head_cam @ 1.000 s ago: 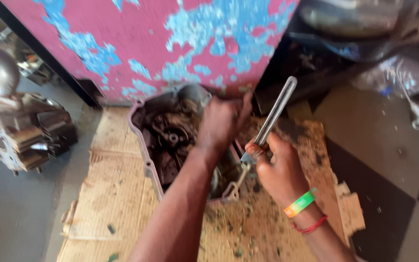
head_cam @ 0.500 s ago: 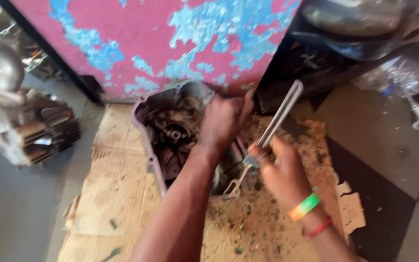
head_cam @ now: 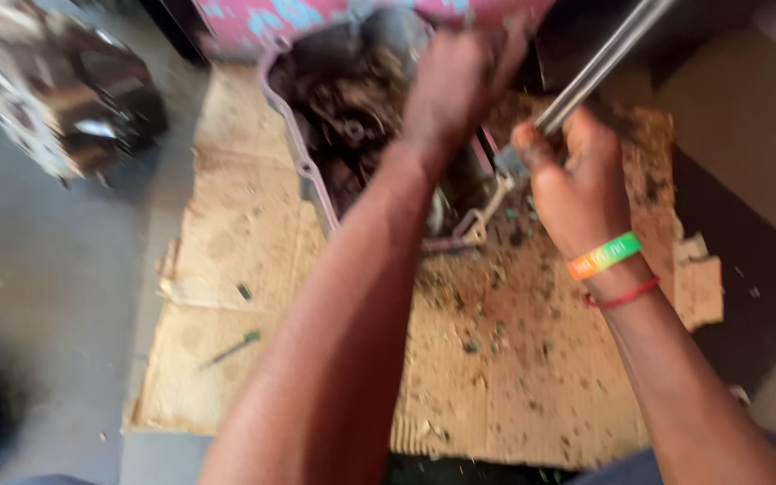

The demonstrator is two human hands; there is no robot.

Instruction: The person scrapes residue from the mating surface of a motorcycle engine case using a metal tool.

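Gripping a metal bar (head_cam: 599, 67), your right hand (head_cam: 577, 184) is clamped; your left hand (head_cam: 460, 81) beside it presses the engine case (head_cam: 316, 180), its grip blurred.

A grimy, open engine casing (head_cam: 316, 153) lies on cardboard in the upper middle of the frame, its pale rim tracing the left edge and dark, oily parts filling the hollow. A long, silvery metal tool (head_cam: 599, 63) slants from the top right corner down toward the casing's right edge, blurred along its length.
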